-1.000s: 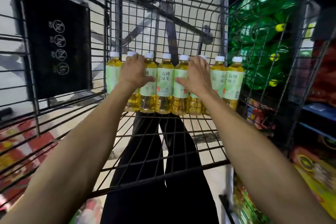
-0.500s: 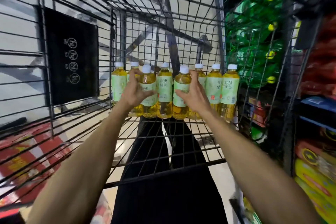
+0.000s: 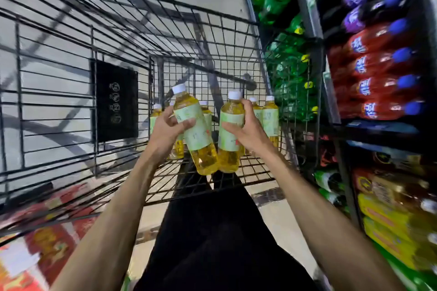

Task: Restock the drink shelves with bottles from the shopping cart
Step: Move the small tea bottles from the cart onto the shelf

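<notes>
Now you've lifted two bottles out of the row at the cart's far end. Your left hand wraps a tilted bottle, your right hand an upright bottle. Both hang clear of the cart floor, so the shelves likely come next.

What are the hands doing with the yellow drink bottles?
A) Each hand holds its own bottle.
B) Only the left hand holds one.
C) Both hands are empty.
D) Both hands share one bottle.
A: the left hand grips the tilted bottle, and the right hand grips the upright bottle.
</notes>
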